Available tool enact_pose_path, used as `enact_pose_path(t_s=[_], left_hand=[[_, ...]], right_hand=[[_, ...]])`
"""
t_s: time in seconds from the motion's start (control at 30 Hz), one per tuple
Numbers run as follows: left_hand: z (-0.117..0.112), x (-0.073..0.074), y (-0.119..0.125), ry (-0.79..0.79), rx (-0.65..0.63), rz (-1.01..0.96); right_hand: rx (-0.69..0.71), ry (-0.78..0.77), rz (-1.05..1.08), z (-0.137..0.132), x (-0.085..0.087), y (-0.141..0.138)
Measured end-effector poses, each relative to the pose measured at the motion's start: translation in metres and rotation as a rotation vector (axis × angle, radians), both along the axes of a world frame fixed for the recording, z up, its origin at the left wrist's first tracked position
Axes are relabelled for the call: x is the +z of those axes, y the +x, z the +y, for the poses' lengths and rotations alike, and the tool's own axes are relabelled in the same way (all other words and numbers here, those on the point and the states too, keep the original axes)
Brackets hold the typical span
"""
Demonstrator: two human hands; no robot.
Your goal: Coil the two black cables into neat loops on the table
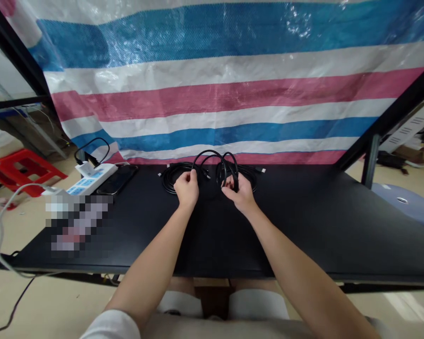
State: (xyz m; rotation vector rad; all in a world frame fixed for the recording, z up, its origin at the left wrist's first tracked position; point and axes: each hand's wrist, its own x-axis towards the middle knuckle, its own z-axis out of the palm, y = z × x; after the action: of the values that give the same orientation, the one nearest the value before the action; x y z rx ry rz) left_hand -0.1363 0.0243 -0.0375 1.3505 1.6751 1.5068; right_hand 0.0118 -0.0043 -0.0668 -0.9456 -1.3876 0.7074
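Note:
A black cable [209,151] arches between my two hands above the black table. My left hand [187,188] pinches one stretch of it between thumb and fingertips. Loops of the same cable hang in my right hand [240,192], whose fingers are curled around them. Behind my left hand lies a coiled black cable [167,181] with small plug ends showing. Another dark coil [250,173] rests behind my right hand, partly hidden by it, and a light-tipped connector [263,170] sticks out to its right.
A white power strip [92,179] with plugs and a black phone [118,180] lie at the table's left. A blurred-out patch covers something in front of them. Striped plastic sheeting [212,99] hangs behind the table [314,226]. A red stool [24,169] stands left on the floor.

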Motion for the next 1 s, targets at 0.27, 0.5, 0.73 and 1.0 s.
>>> enact_pose_path(t_s=[0.27, 0.5, 0.73, 1.0], left_hand=[[0.008, -0.01, -0.003, -0.022, -0.3, -0.254], [0.009, -0.01, -0.012, -0.188, -0.722, -0.303], [0.004, -0.003, -0.014, -0.167, -0.943, -0.51], [0.018, -0.007, -0.036, -0.082, -0.708, -0.128]], right_hand=[[-0.066, -0.08, 0.401, 0.007, 0.005, 0.013], [0.341, -0.219, 0.414, -0.005, 0.013, 0.028], [-0.045, -0.094, 0.143, 0.002, 0.002, 0.013], [-0.111, -0.11, -0.206, -0.001, -0.001, 0.008]])
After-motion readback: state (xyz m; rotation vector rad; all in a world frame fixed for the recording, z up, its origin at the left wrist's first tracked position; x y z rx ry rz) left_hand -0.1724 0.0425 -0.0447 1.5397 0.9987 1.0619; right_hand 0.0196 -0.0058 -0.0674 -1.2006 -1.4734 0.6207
